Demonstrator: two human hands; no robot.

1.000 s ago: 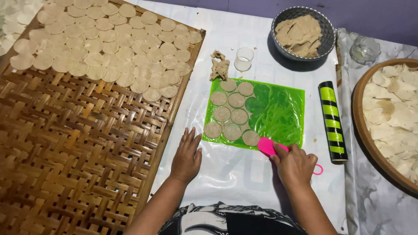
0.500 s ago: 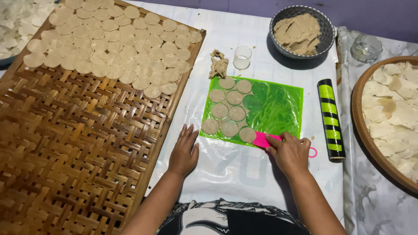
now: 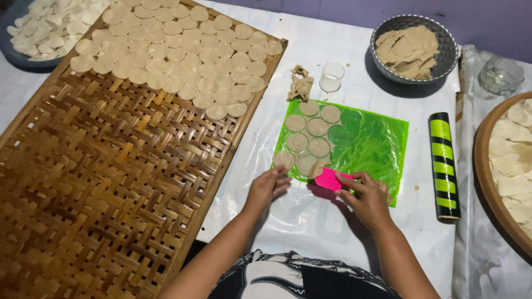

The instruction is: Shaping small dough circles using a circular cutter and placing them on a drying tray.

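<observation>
view: head camera, looking down at the bench, white sheet over it
landmark: green plastic sheet lying flat on the bench; every place below is given from it
right hand: at the sheet's near edge, fingers closed around a pink scraper; blade tip lies at the nearest dough disc
left hand: just off the sheet's near left corner, fingers loosely curled and holding nothing, fingertips just beside the corner disc
cut discs: thin round pieces clustered on the sheet's left half; right half is bare, wrinkled plastic
risk 1: discs look thin and soft; a steep scraper angle would likely tear or fold one rather than lift it
risk 2: sheet is loose on the bench and neither hand presses it down; a push from the scraper could bunch it and shove neighbouring discs into each other
risk 3: discs sit touching or nearly so; lifting one could drag the next along
woven bamboo tray: left of the sheet, far part filled with laid-out discs, near part bare
dough scraps: just beyond the sheet's far left corner, beside a small clear glass
dough bowl: well beyond the sheet's far right corner, lump of dough inside
striped roller: right of the sheet, lying parallel to its edge, untouched
round tray: further right than the roller, partly out of view, holds pale pieces
</observation>
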